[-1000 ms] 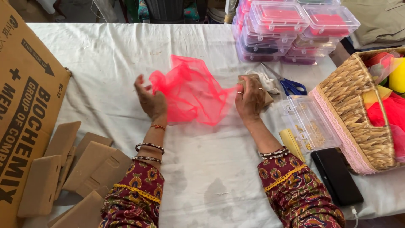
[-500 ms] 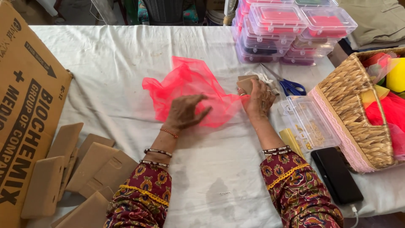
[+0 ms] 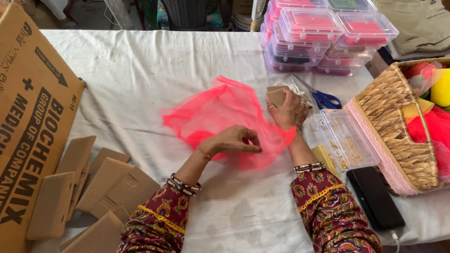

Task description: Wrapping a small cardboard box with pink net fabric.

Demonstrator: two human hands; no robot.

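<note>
Left hand has been brought across, fingers pinched on sheer pink net fabric | right hand kept pressed, half-open, on small brown cardboard piece beyond it | folding judged underway on white-clothed surface

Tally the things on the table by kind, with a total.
Pink net fabric: 1
Scissors: 1
Wicker basket: 1
Black phone: 1
Large cardboard box: 1
Open clear plastic box: 1
Total: 6, leaving out the stacked lidded boxes and brown card pieces, which overlap too much to count.
</note>
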